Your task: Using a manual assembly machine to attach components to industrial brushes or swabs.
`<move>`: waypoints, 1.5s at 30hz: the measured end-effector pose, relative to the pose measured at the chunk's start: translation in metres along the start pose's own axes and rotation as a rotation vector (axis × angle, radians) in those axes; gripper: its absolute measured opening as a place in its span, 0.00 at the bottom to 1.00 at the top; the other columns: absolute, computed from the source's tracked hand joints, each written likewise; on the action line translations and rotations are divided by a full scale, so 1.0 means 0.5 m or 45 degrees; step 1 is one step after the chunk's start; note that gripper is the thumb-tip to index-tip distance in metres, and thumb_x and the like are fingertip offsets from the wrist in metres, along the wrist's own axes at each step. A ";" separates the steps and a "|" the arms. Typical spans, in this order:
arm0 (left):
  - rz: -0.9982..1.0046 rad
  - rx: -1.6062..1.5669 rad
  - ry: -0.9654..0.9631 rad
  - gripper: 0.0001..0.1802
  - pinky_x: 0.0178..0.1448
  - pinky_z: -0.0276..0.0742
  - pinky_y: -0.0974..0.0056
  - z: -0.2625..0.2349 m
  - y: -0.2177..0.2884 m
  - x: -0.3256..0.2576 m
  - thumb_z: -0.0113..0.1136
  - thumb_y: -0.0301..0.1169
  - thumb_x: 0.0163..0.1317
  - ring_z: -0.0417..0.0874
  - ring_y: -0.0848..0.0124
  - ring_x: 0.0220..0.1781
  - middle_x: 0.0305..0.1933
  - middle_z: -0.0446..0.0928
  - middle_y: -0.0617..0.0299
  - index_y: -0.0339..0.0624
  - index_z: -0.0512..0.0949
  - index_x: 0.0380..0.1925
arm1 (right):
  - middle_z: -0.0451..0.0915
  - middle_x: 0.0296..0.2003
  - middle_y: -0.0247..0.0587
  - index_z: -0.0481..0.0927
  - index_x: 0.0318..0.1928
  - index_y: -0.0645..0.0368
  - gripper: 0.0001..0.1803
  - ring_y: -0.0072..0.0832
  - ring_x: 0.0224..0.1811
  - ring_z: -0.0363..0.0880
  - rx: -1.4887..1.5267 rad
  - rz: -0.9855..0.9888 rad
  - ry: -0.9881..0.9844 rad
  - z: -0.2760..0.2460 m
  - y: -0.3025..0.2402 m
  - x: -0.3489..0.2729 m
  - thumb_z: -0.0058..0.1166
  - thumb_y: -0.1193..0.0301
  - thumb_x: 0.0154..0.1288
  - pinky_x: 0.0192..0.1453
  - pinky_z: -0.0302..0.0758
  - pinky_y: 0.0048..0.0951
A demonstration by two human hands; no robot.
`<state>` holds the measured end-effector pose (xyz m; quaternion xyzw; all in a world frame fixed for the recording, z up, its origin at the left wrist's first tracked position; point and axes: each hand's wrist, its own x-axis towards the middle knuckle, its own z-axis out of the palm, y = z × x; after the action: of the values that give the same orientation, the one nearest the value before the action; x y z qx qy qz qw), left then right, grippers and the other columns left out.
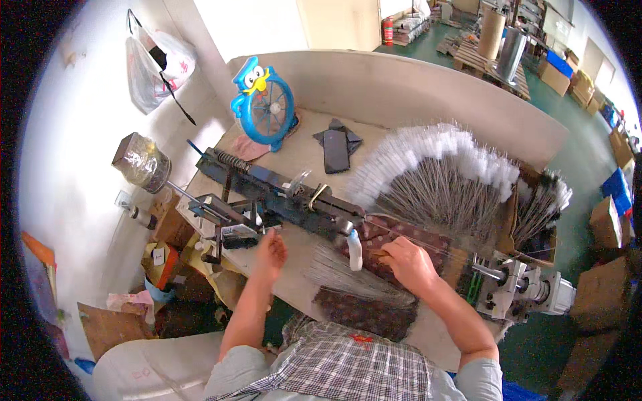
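Note:
My left hand (273,254) is closed at the near side of a black bench machine (281,194), its fingertips beside a small metal part. What those fingers hold, if anything, is too small to make out. My right hand (409,264) is pinched over a dark patterned cloth (388,234), with a small brownish tip showing at the fingers. I cannot name that piece. Between my hands, a white-blue handle (354,250) hangs down from the machine's right end. A bundle of thin wires (354,277) lies on the table below it, partly over a second dark cloth (364,314).
Many white-tipped wire brushes (441,154) fan out at the back right, beside a box of more brushes (538,214). A metal clamp with a motor (521,287) stands at the right edge. Behind the machine are a phone (336,151) and a blue duck-shaped fan (267,107).

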<state>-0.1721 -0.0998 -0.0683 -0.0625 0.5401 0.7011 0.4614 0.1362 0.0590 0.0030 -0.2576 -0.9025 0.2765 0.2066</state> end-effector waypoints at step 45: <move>0.060 0.163 -0.497 0.06 0.28 0.66 0.74 0.369 -0.156 -0.166 0.55 0.33 0.62 0.71 0.80 0.22 0.25 0.74 0.66 0.42 0.75 0.32 | 0.79 0.29 0.34 0.80 0.32 0.55 0.09 0.33 0.36 0.76 -0.487 0.059 0.260 -0.065 0.000 0.087 0.52 0.65 0.55 0.40 0.74 0.34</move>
<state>0.0065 0.0016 0.0009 0.1164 0.4852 0.6747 0.5439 0.1189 0.0968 0.0378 -0.3394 -0.9068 0.0774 0.2378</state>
